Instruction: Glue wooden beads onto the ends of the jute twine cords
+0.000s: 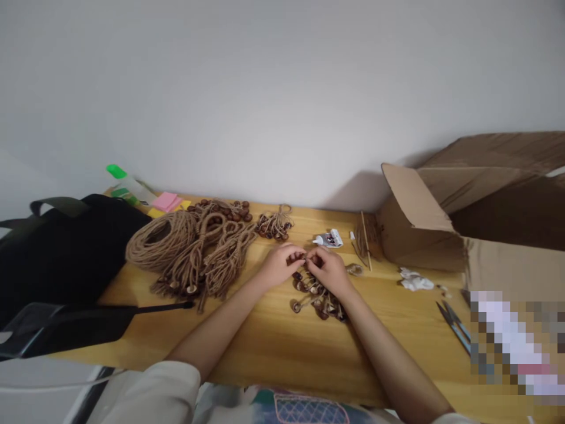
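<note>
My left hand (283, 265) and my right hand (325, 268) meet at the middle of the wooden table, fingertips pinched close together on thin brown cord. Below the fingers, a cluster of brown beads or shells on short cords (323, 305) lies on the table, partly under my right hand. The exact spot between the fingertips is too small to make out. A white and grey glue tube (330, 238) lies just behind my right hand. Behind my left hand is a small heap of corded dark beads (274, 225).
Coiled rope (161, 240) and knotted cord bundles (229, 253) lie left, beside a black bag (57, 253). An open cardboard box (421, 235) stands right, with crumpled tissue (415, 280) and scissors (454, 325) before it. A thin stick (366, 241) lies near the box.
</note>
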Available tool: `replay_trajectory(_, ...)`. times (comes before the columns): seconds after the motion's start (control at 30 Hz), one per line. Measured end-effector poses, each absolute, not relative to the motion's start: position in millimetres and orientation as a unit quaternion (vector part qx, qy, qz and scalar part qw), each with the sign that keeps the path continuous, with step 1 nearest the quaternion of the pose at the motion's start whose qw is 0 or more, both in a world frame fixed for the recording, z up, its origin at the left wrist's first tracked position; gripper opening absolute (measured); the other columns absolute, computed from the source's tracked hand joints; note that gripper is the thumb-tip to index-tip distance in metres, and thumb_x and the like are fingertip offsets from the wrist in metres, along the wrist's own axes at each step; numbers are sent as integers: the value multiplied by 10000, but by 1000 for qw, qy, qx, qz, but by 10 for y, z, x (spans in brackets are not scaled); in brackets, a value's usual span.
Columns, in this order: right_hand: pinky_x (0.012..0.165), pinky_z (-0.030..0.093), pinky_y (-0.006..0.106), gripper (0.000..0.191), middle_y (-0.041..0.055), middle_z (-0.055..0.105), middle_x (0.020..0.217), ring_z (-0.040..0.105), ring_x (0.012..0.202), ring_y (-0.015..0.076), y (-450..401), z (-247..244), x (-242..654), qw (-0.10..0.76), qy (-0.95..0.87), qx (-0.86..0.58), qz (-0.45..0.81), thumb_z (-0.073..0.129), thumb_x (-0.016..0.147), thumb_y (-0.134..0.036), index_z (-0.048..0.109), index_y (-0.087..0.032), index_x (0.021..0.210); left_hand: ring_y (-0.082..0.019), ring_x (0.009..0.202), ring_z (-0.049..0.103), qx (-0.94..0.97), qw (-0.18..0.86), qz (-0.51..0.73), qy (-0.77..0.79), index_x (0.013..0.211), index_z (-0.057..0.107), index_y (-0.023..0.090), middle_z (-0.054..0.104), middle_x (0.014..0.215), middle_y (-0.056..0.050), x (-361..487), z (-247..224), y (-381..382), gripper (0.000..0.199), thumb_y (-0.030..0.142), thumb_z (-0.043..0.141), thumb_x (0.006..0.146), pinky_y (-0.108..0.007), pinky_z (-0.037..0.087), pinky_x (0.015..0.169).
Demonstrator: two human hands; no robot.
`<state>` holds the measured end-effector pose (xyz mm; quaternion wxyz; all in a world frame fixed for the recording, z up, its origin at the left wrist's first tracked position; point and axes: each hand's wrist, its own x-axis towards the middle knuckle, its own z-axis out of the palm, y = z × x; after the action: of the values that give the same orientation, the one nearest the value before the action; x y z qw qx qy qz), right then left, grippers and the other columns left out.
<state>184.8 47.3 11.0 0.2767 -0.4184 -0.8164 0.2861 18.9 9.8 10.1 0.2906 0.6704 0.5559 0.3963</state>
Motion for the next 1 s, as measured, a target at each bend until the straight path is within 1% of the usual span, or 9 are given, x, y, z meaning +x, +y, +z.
replay_trajectory(0.07,589,364,237,87,4,554,650,505,610,132,474,123,1846,275,-821,-414,279,530,762,-226,594,-176,730,-125,695,564,673,287,396,555,894,677,167,629,780,-15,188,99,100,180,97,637,733,-253,466,686)
replay_trajectory(0.17,584,366,236,80,0,547,641,500,599,129,473,143,1846,281,-822,-411,277,534,762,-221,592,-178,728,-128,715,571,674,286,397,553,886,675,173,637,808,-19,186,97,100,174,97,629,737,-253,464,688)
replay_trajectory(0.37,567,373,227,79,-8,548,638,487,571,116,475,142,1873,285,-816,-406,296,553,764,-222,618,-177,770,-136,755,592,670,288,395,559,876,679,171,652,837,-25,186,99,93,163,99,620,741,-257,475,722)
replay_trajectory(0.53,546,372,231,145,-7,546,639,474,555,115,482,122,1885,290,-817,-403,293,591,768,-263,650,-172,864,-128,736,595,666,295,402,555,912,686,155,658,827,-28,181,86,103,180,114,640,743,-243,483,696)
replay_trajectory(0.67,559,383,245,207,5,551,653,487,578,130,484,113,1880,291,-823,-393,289,611,780,-305,669,-166,922,-126,722,608,650,311,416,554,946,699,153,681,840,-40,173,62,116,197,133,648,757,-239,497,680)
replay_trajectory(0.8,573,394,254,220,19,580,670,511,595,143,484,90,1873,289,-824,-390,292,617,791,-322,686,-179,943,-151,788,633,665,307,415,540,986,705,158,704,901,-64,171,31,121,215,154,636,782,-269,511,742)
replay_trajectory(0.9,603,407,261,192,34,612,700,533,620,150,481,74,1866,298,-824,-382,295,604,801,-302,697,-177,913,-166,852,637,677,297,414,532,1007,702,158,703,948,-75,173,18,120,222,176,627,799,-289,508,805)
replay_trajectory(1.0,597,401,261,180,31,601,664,524,601,147,480,72,1861,305,-822,-381,294,601,789,-284,704,-165,876,-171,864,632,690,285,398,533,1025,697,162,698,951,-75,176,43,97,228,198,605,820,-297,502,822)
